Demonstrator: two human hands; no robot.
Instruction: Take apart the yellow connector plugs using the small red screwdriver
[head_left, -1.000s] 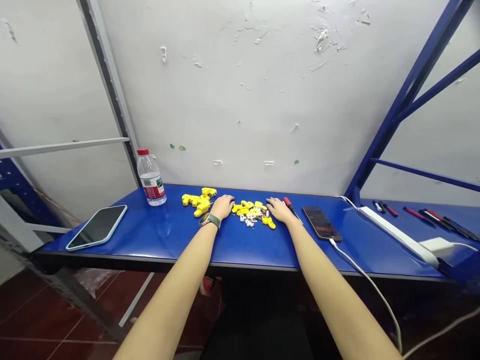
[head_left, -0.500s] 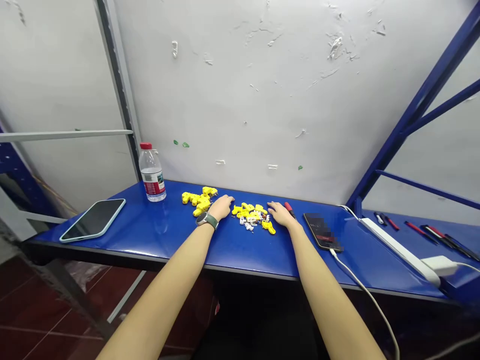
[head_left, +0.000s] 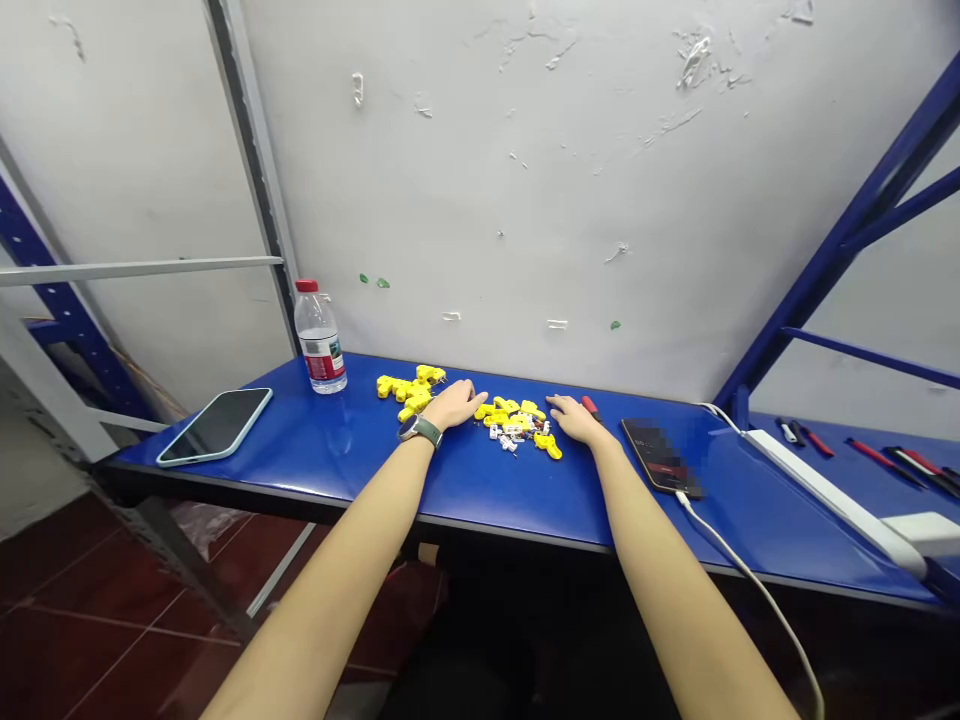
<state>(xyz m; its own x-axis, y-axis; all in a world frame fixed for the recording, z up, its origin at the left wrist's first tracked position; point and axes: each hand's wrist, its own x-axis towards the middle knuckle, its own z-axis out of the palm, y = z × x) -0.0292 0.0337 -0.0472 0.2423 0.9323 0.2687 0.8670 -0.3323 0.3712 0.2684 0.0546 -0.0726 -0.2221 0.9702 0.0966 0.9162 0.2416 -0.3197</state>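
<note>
My left hand (head_left: 455,404), with a dark watch at the wrist, lies palm down on the blue table, fingers loosely stretched. It sits between a group of yellow plastic plug-like pieces (head_left: 403,388) on its left and a mixed pile on its right. That pile holds yellow shell pieces (head_left: 506,406) and small white parts (head_left: 508,434) with bits of metal. On the pile's right side rests my right hand (head_left: 573,418), palm down, fingers extended and nothing visible in them. A red-handled tool (head_left: 590,406), partly hidden, lies just behind the right hand.
A water bottle (head_left: 321,345) and a phone in a pale case (head_left: 217,425) are at the left. To the right lie a second phone (head_left: 654,455) with a white cable, a white power strip (head_left: 832,495) and several pens or tools (head_left: 885,462). A wall stands behind.
The camera view has turned slightly, so the scene sits farther right in the picture. Both hands stay beside the pile; the left fingers look a little more spread.
</note>
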